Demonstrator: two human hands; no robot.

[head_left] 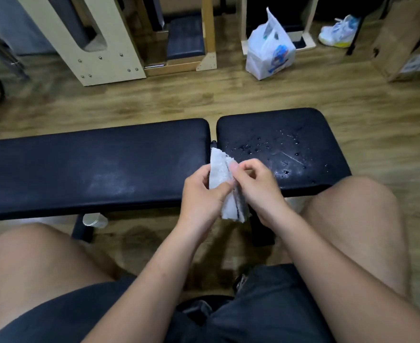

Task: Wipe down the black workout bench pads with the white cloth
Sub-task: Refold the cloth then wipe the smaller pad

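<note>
Folding seems the aim: left hand [201, 191] and right hand [258, 186] both pinch the crumpled white fabric cloth [219, 169] mid-air, likely readying a fresh face for the droplet-speckled short black vinyl bench pad [278, 134] at two o'clock.

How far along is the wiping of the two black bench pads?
Seemingly done: the long pad shows dull wipe smears, no drops. In hand: left hand and right hand pinch the white cloth, off the pads. Left: the short pad carries water drops.
</note>
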